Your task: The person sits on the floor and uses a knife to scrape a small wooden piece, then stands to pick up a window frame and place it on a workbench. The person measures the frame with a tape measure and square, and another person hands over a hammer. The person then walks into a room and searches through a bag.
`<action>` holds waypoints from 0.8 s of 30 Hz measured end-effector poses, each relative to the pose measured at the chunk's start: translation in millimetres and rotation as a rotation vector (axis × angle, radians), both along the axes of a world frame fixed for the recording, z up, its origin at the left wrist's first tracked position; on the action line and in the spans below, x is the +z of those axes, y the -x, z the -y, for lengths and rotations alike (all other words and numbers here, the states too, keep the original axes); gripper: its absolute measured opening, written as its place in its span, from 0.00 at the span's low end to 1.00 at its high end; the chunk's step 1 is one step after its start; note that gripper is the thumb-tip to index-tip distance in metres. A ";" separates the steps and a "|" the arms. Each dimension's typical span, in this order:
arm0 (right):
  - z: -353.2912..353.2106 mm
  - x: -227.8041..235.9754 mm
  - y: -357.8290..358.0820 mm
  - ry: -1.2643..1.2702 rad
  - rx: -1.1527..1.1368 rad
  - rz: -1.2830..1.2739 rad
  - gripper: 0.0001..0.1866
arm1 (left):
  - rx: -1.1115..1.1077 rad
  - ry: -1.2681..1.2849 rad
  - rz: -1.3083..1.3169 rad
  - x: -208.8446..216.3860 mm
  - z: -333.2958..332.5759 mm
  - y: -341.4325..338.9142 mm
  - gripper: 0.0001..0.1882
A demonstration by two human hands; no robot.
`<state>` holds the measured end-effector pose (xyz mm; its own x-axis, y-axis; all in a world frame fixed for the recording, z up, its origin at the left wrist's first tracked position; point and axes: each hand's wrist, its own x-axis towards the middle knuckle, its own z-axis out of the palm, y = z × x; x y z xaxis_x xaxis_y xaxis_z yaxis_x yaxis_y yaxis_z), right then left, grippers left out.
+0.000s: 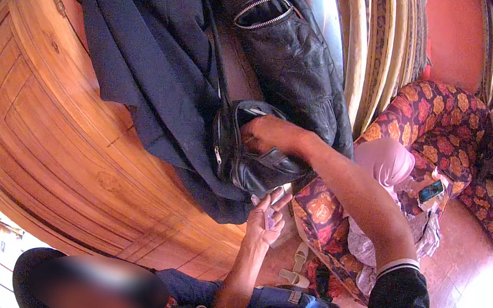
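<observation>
A small black leather bag (256, 174) hangs by a thin strap, its zipped top gaping. My right hand (268, 133) reaches into that opening, and its fingertips are hidden inside. Just below the bag, my left hand (266, 219) is turned palm up with some fingers stretched out. It holds a small pale purple piece (269, 219), perhaps folded paper, against the palm. A whitish bit shows by its fingertips, too small to name. Behind the bag hang a dark navy garment (148, 47) and a black leather jacket (302, 61) with an open zipped pocket.
A wooden door (75, 131) curves along the left. At right stands a flowered armchair (320, 210) bearing a pink cloth (385, 163) and a phone (431, 191). Striped curtains (385, 47) hang behind. Pale sandals (295, 277) lie on the floor.
</observation>
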<state>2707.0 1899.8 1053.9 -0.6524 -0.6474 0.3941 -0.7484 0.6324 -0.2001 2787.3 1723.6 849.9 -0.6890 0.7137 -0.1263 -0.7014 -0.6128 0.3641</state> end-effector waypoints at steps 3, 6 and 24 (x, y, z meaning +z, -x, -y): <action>-16.3 10.6 -27.5 0.387 -0.082 0.045 0.14 | -0.027 -0.005 0.030 -7.9 2.4 -5.5 0.23; -21.7 12.8 -51.4 0.788 -0.124 0.115 0.11 | -0.006 0.026 0.000 -13.7 5.8 -13.9 0.22; -13.4 40.0 -48.5 0.362 -0.151 0.116 0.23 | 0.039 -0.148 0.021 -28.2 38.3 -62.6 0.24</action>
